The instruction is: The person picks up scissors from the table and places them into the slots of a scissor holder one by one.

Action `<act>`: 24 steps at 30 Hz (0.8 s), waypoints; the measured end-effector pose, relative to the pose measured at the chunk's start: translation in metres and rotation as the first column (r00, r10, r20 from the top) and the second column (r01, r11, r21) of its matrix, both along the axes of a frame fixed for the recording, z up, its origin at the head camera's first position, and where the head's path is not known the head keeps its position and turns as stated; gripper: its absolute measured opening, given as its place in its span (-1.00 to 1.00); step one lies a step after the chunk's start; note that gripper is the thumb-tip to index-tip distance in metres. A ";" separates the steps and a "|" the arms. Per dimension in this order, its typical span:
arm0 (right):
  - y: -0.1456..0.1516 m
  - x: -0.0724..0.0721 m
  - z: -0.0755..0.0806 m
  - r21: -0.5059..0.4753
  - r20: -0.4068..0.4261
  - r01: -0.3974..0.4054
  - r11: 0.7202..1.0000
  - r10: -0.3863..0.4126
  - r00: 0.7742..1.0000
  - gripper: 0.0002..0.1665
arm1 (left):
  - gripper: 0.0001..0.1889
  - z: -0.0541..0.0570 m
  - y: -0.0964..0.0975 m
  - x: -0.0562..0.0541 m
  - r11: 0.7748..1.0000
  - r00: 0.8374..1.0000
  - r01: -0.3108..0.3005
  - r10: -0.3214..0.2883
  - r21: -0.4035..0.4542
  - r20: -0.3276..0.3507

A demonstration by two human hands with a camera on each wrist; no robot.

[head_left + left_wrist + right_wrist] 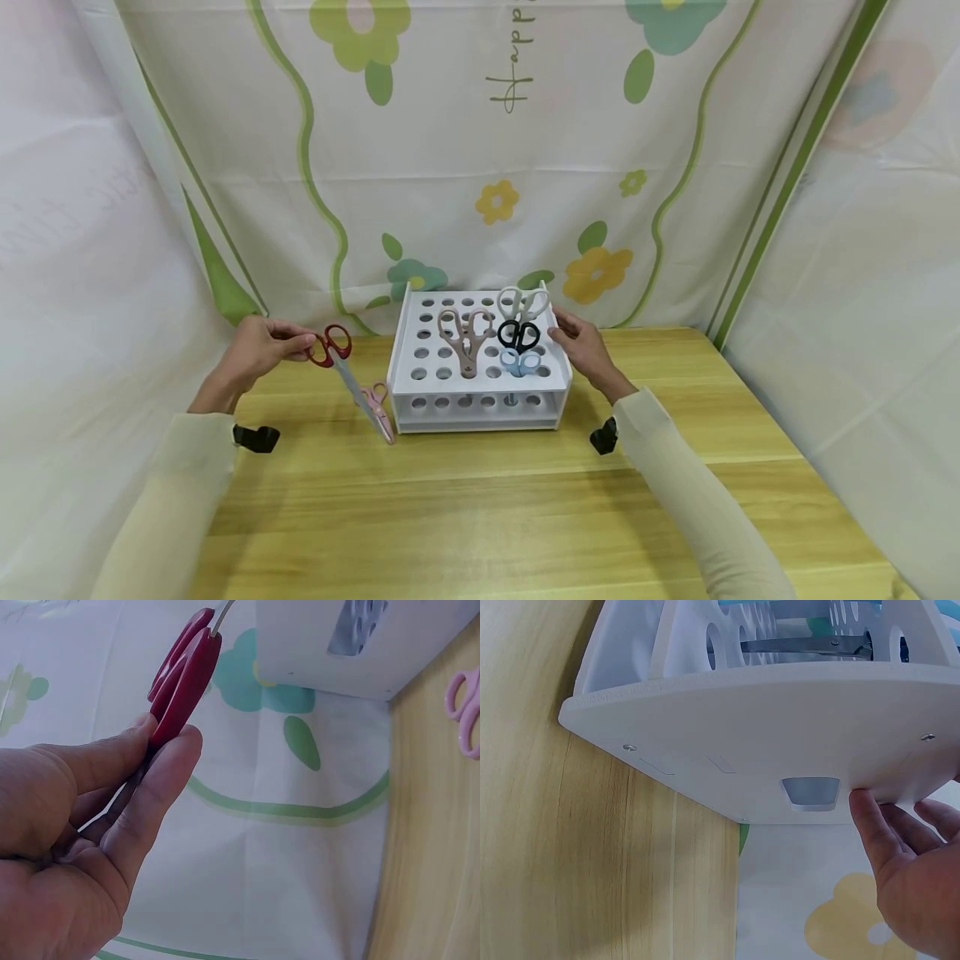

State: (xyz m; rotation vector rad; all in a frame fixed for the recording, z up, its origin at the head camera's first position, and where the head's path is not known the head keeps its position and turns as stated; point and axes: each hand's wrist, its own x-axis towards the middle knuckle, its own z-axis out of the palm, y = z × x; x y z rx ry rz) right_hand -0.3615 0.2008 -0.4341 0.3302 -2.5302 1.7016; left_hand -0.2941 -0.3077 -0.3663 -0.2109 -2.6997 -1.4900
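My left hand point(258, 350) pinches one handle loop of the red-handled scissors point(347, 375) between thumb and fingers, left of the rack. Their blades slant down to the right, overlapping the pink scissors point(375, 398) in the head view. Against the right side panel of the white holed rack point(406, 358) rests my right hand point(588, 350); its fingertips point(862, 801) touch the panel beside a small cut-out. Upright in the rack's holes stand beige scissors point(468, 354), white scissors point(522, 304), black scissors point(518, 335) and light-blue scissors point(519, 362).
The rack stands on a wooden table point(480, 508) near its back edge. Behind it hangs a white curtain point(420, 167) with printed flowers, and similar cloth closes both sides. The pink scissors lie on the table just left of the rack.
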 end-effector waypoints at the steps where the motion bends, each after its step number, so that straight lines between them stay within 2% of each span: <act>1: 0.000 0.000 0.000 -0.001 0.001 0.001 1.000 -0.001 1.000 -0.34 | -0.60 0.001 0.000 0.000 1.000 1.000 -0.001 0.001 0.002 0.001; 9: 0.000 -0.002 -0.001 0.003 0.001 0.012 1.000 -0.012 1.000 -0.35 | -0.60 0.013 0.006 -0.003 0.999 1.000 -0.022 0.022 -0.023 0.006; 24: 0.001 0.000 -0.001 -0.003 -0.002 -0.004 1.000 0.004 1.000 -0.34 | -0.57 0.037 0.029 -0.008 1.000 1.000 -0.022 0.022 -0.003 -0.006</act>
